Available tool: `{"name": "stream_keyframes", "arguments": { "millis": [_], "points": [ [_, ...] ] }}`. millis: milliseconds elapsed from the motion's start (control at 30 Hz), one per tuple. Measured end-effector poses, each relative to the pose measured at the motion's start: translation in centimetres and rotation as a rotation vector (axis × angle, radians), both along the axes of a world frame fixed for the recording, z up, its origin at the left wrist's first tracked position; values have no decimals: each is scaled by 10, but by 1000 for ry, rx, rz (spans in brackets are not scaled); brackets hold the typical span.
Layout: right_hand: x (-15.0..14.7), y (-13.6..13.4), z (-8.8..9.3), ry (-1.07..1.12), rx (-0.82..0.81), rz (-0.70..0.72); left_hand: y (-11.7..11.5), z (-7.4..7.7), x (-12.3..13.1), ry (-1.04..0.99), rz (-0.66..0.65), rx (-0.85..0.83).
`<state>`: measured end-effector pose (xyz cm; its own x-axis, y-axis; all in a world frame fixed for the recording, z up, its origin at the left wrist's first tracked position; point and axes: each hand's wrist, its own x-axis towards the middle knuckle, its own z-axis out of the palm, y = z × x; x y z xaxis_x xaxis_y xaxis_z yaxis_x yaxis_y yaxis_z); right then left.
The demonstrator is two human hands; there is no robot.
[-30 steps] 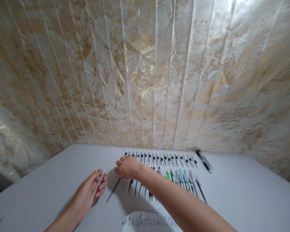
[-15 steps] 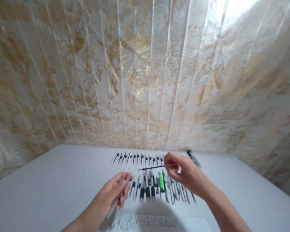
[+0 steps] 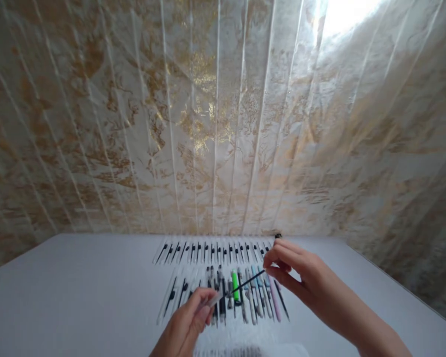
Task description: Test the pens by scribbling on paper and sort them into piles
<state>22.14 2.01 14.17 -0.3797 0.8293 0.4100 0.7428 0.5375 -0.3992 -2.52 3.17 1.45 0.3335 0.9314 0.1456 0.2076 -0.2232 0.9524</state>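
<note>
My left hand (image 3: pixel 189 318) is closed around a clear pen barrel (image 3: pixel 216 299), whose end points up and to the right. A thin dark pen refill (image 3: pixel 250 280) is pinched by one end between the fingertips of my right hand (image 3: pixel 299 270). It slants down to the left, its free end close to the barrel's end; whether the two touch I cannot tell. Below both hands lies a row of pens, with a bright green marker (image 3: pixel 235 285) and a pale purple pen (image 3: pixel 274 300) in it. My left hand hides some of these pens.
A farther row of clear pens with dark refills (image 3: pixel 206 252) lies near the back edge of the white table (image 3: pixel 107 292). Printed paper (image 3: pixel 282 350) lies at the near edge. Behind the table hangs a shiny gold-patterned sheet (image 3: pixel 215 124). A dark object (image 3: pixel 278 236) shows behind my right hand.
My left hand has moved right and down, its barrel turned toward the refill. My right hand has shifted slightly right, and the refill now tilts down to the left. The camera view has shifted.
</note>
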Motion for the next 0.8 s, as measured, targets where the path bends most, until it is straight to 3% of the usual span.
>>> {"name": "stream_keyframes", "arguments": {
  "millis": [500,667,800],
  "points": [
    [-12,-3,-1,-26,-28,31,-7,4,2,-53,-128,-25],
    [-27,0,-8,-70,-59,78,-5,7,6,-195,-218,-119],
    [-43,-2,-14,-54,25,100,-4,12,13,-411,-292,-239]
  ]
}}
